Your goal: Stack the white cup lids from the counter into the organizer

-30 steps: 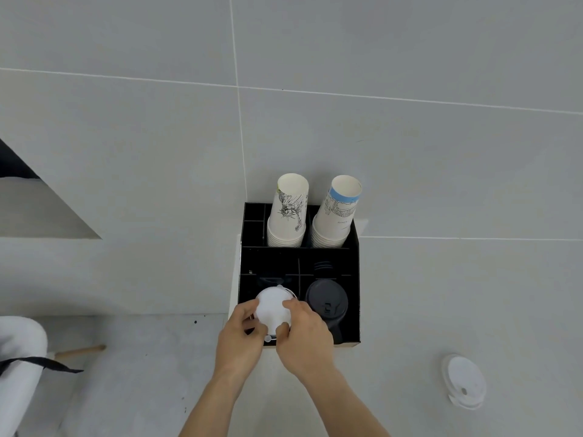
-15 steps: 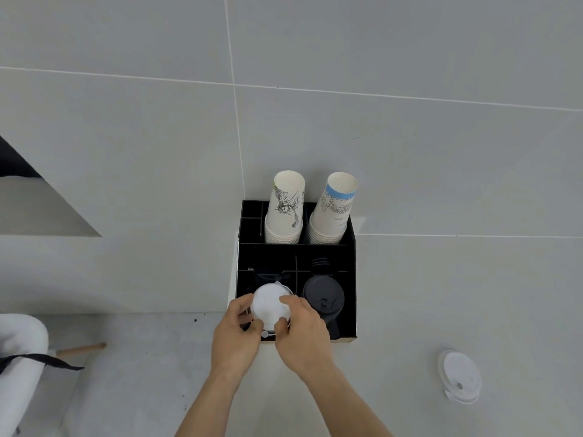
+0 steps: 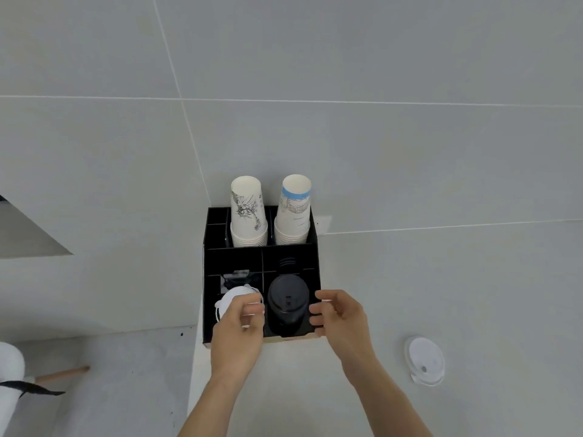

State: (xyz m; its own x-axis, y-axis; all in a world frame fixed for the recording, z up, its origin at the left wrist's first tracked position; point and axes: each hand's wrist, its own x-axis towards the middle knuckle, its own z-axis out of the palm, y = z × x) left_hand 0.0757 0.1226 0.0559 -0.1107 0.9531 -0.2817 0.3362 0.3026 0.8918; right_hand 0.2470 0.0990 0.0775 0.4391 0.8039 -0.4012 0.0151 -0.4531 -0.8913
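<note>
Organizer [image 3: 235,254]: black, divided into compartments, standing on the pale table [image 3: 473,294] against the grey tiled wall — landmark for all below.
Rear row of organizer: two stacks of paper cups, mouths down; left stack [image 3: 248,212] printed with a dark sketch, right stack [image 3: 294,209] banded in blue near the top.
Front right compartment of organizer: stack of black lids [image 3: 287,302], rising above the rim.
Front left compartment of organizer: white lids [image 3: 232,302], topmost one partly covered by fingers; depth of the stack not readable.
Middle compartments of organizer: a few dark items and something small and shiny, too dim to name.
Left hand [image 3: 238,332]: over the front left corner of organizer, fingers curled loosely around the near edge of the topmost white lid, thumb and fingertips touching it — no firm clamp visible.
Right hand [image 3: 342,323]: at the front right corner of organizer, just beside the black lids, fingers spread and bent, holding nothing.
Loose white lid [image 3: 425,361]: flat on the table, well to the right of organizer and nearer the camera, apart from both hands.
Floor left of organizer: grey, with a wooden handle [image 3: 61,373] lying on it and a white rounded object with a black strap [image 3: 11,376] at the frame edge.
</note>
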